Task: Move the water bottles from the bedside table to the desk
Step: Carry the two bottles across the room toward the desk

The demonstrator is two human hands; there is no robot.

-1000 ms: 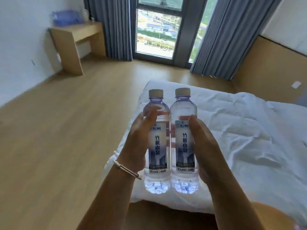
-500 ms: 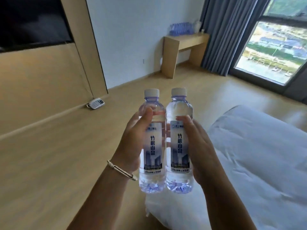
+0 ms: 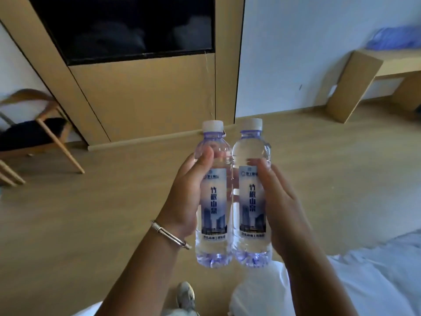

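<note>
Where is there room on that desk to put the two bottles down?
The desk at the far right shows a bare strip of top along its near left edge. Behind that, a blurry blue heap crowds the wall side. Its right end is out of view.

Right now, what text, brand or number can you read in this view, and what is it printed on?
"竹根山泉", vertical, on the label of the left bottle, gripped by the left hand.
"竹根山泉", vertical, on the label of the right bottle, gripped by the right hand.
The small logo line above and the strip below each label: too blurred to read.
No other text is legible.
</note>
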